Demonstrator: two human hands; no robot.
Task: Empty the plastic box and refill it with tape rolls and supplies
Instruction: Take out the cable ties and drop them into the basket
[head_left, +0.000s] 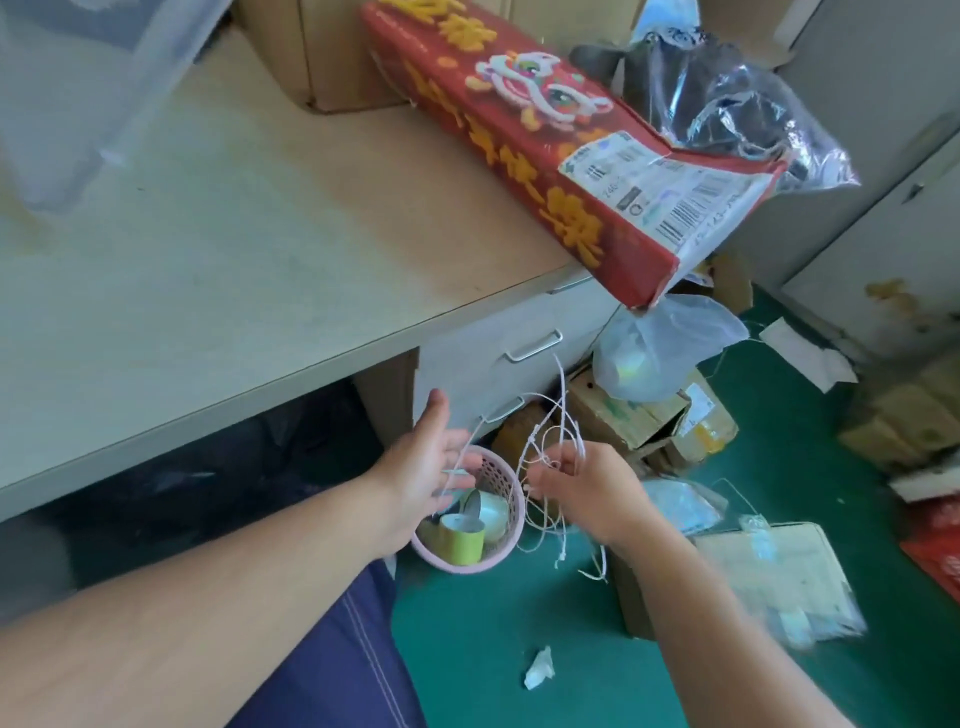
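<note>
Left hand is spread open over the pink basket of tape rolls while the right hand pinches tangled white string, probably sorting it; the clear plastic box waits at the desk's far-left corner.

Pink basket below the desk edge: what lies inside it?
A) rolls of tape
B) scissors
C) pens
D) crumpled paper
A: the pink basket holds a yellow-green roll and a clear tape roll, while the right hand beside it grips tangled white string.
</note>
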